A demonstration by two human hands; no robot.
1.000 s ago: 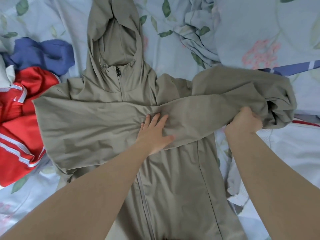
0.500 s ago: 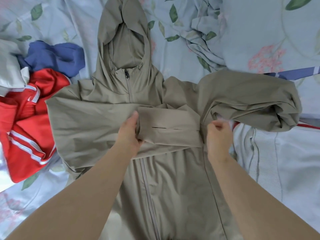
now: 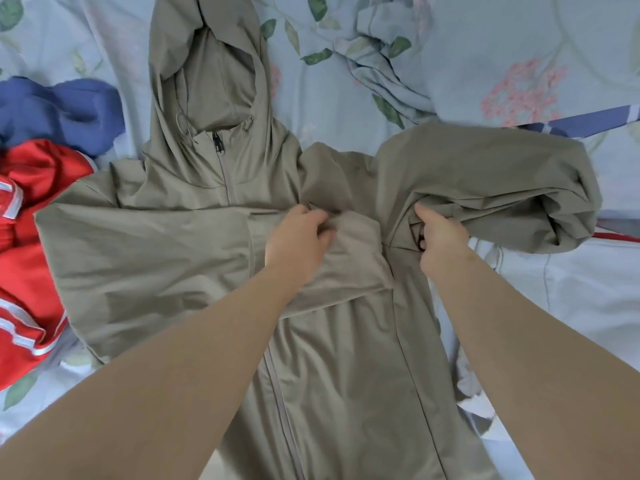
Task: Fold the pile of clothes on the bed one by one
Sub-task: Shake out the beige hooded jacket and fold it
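An olive hooded zip jacket (image 3: 166, 265) lies front-up on the bed, hood pointing away from me. One sleeve is folded across the chest. My left hand (image 3: 298, 237) pinches the fabric at the end of that folded sleeve, near the chest's middle. My right hand (image 3: 438, 235) grips a fold of cloth at the jacket's right armpit. The right sleeve (image 3: 502, 188) is bunched up and doubled over to the right of that hand.
A red garment with white stripes (image 3: 24, 268) and a blue garment (image 3: 59, 112) lie heaped at the left. Floral blue bedding (image 3: 519, 57) covers the bed, rumpled at the top right. A white garment (image 3: 571, 299) lies at the right.
My left hand went from lying flat on the folded sleeve to pinching its end. My right hand moved in from the outer sleeve to the armpit, and the right sleeve bunched up.
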